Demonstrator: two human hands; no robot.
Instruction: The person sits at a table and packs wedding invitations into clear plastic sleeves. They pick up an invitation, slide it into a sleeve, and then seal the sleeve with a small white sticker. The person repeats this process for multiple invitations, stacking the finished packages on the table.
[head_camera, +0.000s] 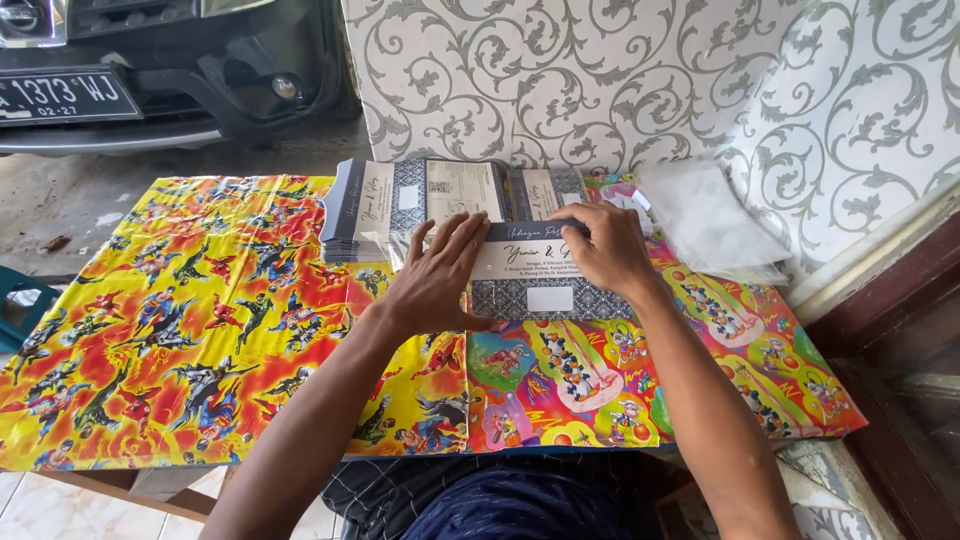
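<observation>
Head view looks down on a low table (150, 420) wrapped in bright cartoon-print paper, and everything else can be placed from the folded card (540, 275) lying near its far middle. That card is grey-blue with a patterned lower flap and a pale band across the top. The left hand (435, 280) lies flat on the card's left end, fingers (455, 240) spread and pointing away from the person, palm covering the card's left edge. The right hand (605, 250) rests on the card's upper right corner, fingers curled together and pressing down along the top edge; the card's middle shows bare between the two hands. Just beyond the card sits a stack of similar cards (400, 205), touching or nearly touching it. To the card's right lies a pile of clear plastic sleeves (710, 225). Behind them stands a wall (620, 80) with a grey scroll pattern.
</observation>
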